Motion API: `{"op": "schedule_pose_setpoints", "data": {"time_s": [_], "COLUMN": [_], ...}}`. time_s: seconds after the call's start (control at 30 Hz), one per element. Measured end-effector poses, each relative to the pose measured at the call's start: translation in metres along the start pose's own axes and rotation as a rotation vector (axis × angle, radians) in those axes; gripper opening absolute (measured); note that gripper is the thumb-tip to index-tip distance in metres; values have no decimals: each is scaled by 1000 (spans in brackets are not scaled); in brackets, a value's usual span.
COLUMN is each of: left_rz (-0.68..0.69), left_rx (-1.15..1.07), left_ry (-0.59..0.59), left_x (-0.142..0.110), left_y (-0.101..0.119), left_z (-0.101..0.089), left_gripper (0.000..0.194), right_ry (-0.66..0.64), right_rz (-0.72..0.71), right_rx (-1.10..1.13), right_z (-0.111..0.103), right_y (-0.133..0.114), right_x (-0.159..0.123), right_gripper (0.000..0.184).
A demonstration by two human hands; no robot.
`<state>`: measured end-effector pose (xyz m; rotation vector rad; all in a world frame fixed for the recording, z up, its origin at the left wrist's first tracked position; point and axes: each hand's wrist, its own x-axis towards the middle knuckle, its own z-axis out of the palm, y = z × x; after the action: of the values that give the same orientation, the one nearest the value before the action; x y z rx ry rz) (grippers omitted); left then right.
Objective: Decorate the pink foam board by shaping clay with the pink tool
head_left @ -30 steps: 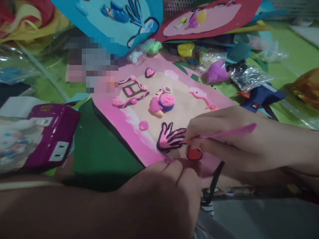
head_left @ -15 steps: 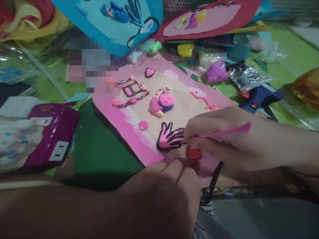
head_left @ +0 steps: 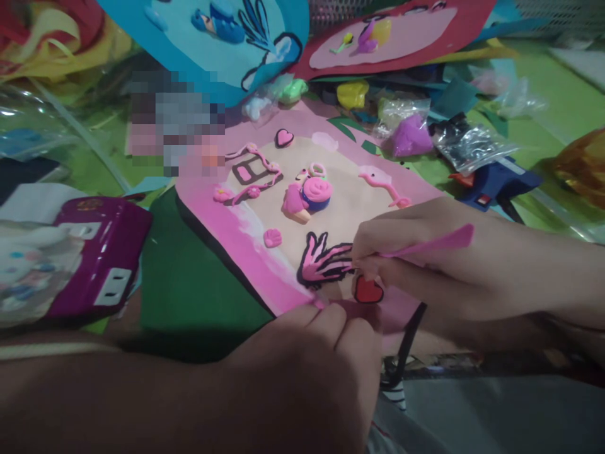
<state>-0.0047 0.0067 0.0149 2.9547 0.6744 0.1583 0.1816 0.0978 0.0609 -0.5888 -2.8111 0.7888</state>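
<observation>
A pink craft board (head_left: 227, 217) with a beige middle lies in front of me, covered with clay figures: a cupcake (head_left: 312, 192), a flamingo (head_left: 382, 183), hearts and flowers. My right hand (head_left: 425, 265) grips a thin pink sculpting tool (head_left: 425, 246), its tip against a pink, black-outlined wing shape (head_left: 324, 261). A red heart (head_left: 368, 291) sits just below that hand. My left hand (head_left: 312, 353) pinches the board's near edge, fingers closed on it.
A magenta box (head_left: 101, 252) and dark green sheet (head_left: 189, 284) lie left. Bags of purple (head_left: 409, 135), yellow (head_left: 352, 94) and green clay, a blue glue gun (head_left: 496, 183) and other blue and red boards crowd the back on a green mat.
The tool's back end dipped and drew slightly left as my right hand shifted a little. The left hand and board stayed put.
</observation>
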Motion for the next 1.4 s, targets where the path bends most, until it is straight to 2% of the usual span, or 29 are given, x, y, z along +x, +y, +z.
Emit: {"op": "schedule_pose_setpoints", "data": {"time_s": [0.23,0.5,0.63,0.83,0.97,1.17,1.4], "left_rz": [38,-48,-104,-99,-50,-85,-43], "left_rx": [31,-54,-25,-27,-45,-5,-18], "left_ry": [-61,27,35,46,53,47,50], "left_x": [2,2,2,1,1,2,2], "left_y": [-1,4,5,3,3,5,2], "left_z": [0,3,3,3,3,3,4], "left_gripper": [28,36,37,31,33,35,38], "right_ry": [51,29,64,53,30,69,25], "right_rz": [-61,-45,-81,-79,-66,-86,-62], "right_rx": [30,0,-18,-9,-18,-26,-59], "right_z": [6,4,7,7,4,8,2], "right_y": [2,4,4,5,6,4,5], "right_x": [4,1,3,3,1,3,0], "right_gripper": [19,22,19,18,21,19,20]}}
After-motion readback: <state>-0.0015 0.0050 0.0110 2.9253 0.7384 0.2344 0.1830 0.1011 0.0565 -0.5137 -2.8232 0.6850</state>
